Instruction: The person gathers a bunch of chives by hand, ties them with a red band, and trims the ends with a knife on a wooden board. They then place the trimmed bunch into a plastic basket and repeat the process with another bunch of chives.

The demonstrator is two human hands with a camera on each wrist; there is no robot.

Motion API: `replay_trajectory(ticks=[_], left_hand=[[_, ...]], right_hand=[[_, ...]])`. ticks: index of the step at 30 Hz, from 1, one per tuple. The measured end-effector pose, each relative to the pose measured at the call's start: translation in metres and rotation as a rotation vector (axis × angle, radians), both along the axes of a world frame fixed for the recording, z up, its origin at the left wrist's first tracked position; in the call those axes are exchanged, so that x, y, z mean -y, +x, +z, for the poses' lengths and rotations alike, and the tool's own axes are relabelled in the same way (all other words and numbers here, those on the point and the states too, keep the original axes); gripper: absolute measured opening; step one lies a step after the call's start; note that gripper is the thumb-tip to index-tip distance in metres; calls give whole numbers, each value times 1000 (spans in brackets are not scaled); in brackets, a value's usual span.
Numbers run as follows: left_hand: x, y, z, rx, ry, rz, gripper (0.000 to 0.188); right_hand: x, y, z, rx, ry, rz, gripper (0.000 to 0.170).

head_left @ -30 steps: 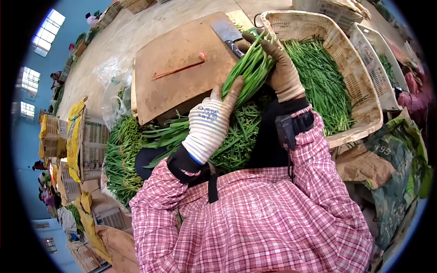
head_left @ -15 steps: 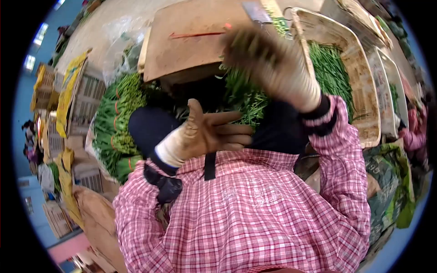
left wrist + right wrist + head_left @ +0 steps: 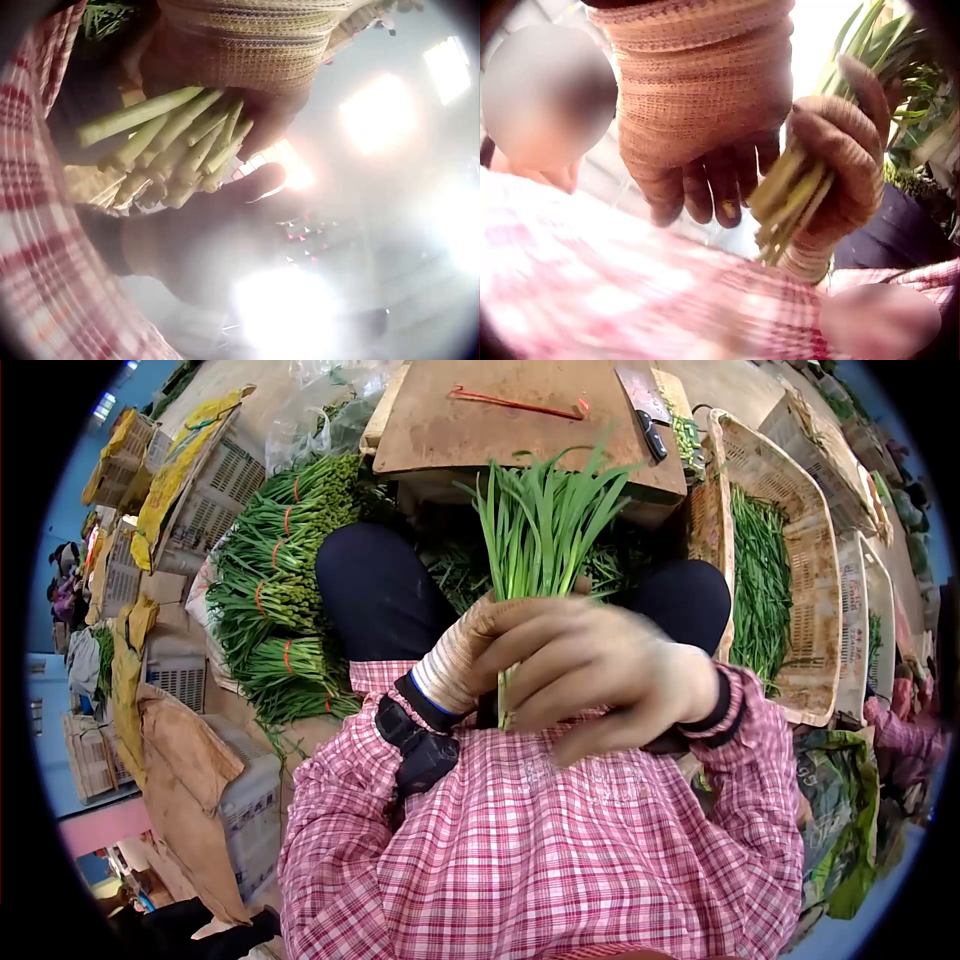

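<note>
Left hand (image 3: 468,652) grips green bunch (image 3: 543,540) — knees (image 3: 378,585) apart either side.

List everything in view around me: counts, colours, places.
held bunch: one, green, in left hand
board: one, brown, top centre
strip: one, red, on board
knife: one, black-handled, board's right edge
banded bunches: several, green, left
plastic bag: one, clear, top left
near crate: one, tan, right, holding greens
sack: one, green, lower right
yellow sheets: several, yellow, left
knees: two, dark blue, centre
sleeves: two, pink plaid, below
left hand: one, pale-gloved, around bunch
right hand: one, pale-gloved, near bunch
</note>
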State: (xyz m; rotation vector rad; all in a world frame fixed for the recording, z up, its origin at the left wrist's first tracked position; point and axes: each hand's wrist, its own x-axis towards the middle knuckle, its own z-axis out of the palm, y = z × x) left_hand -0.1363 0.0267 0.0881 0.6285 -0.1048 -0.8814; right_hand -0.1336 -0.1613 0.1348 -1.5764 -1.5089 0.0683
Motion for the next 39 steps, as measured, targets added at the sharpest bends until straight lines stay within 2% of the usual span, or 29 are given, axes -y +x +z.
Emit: replay_trajectory(ticks=[1, 3, 5, 6, 7, 9, 10, 11, 12, 13, 14, 15, 16, 17, 19, 22, 23, 25, 26, 28, 29, 30, 31, 32, 33, 34, 35, 38, 39], left_hand=[[-5, 9, -24, 437, 301, -57, 53], [3, 14, -11, -1, 26, -89, 52], [10, 12, 1, 110, 127, -5, 51], [12, 14, 2, 158, 157, -18, 59], [12, 14, 0, 195, 213, -65, 59], [14, 19, -8, 425, 312, -103, 57], [16, 26, -9, 432, 314, -93, 57], [19, 38, -9, 742, 396, 20, 57], [23, 52, -8, 1047, 475, 134, 57], [36, 81, -7, 1010, 440, 49, 60], [48, 108, -5, 971, 402, -37, 64], [43, 114, 27, 1565, 656, 269, 66], [46, 112, 65, 1368, 767, 193, 65], [55, 130, 75, 1732, 624, 366, 56], [59, 158, 99, 1473, 853, 204, 47], [60, 190, 92, 1538, 854, 388, 41], [59, 200, 82, 1537, 847, 384, 41], [59, 217, 46, 1356, 714, 293, 44], [58, 235, 14, 1333, 686, 226, 69], [62, 251, -30, 1312, 717, 227, 70], [69, 252, -49, 1302, 754, 231, 71], [73, 267, -72, 1491, 727, 362, 70], [73, 271, -71, 1489, 722, 357, 70], [73, 268, -65, 1294, 572, 373, 66], [72, 264, -59, 1090, 429, 382, 63], [70, 255, -47, 1004, 424, 385, 57], [70, 249, -45, 999, 423, 383, 57], [63, 213, -34, 276, 116, 365, 43], [60, 210, -39, 266, 117, 371, 43]], right_hand=[[17, -2, -1, -89, 113, -90, 29], [46, -33, -7, -791, 203, -853, 33], [44, -22, -38, -862, 175, -875, 38], [44, -14, -48, -940, 142, -898, 44], [43, -8, -44, -1004, 112, -681, 58], [33, 4, -46, -1060, 223, -601, 60], [25, 9, -34, -1086, 373, -566, 61], [19, 12, -18, -1112, 522, -527, 62], [22, 21, -5, -1066, 475, -550, 61], [13, 30, 10, -925, 621, -601, 57], [17, 35, 30, -913, 573, -604, 54], [22, 42, 46, -896, 551, -673, 50], [43, 66, 42, -162, 288, -713, 41], [42, 75, 58, -163, 285, -716, 41], [34, 91, 101, -484, 500, -641, 28], [39, 131, 90, -440, 552, -555, 28], [36, 146, 79, -433, 534, -583, 24], [48, 187, 34, 5, 278, -756, 30], [43, 197, 8, -118, 255, -827, 34], [34, 220, -48, -390, 248, -970, 47], [35, 220, -69, -381, 321, -1049, 55], [31, 222, -70, -467, 359, -1033, 56], [27, 222, -70, -552, 396, -1016, 57], [23, 221, -61, -558, 396, -1027, 57], [21, 221, -49, -510, 213, -1069, 58], [18, 219, -35, -460, 28, -1100, 60], [13, 219, -22, -464, 24, -1102, 60], [1, 214, 1, -503, -378, -1016, 65], [2, 217, -11, -510, -386, -1009, 65]])
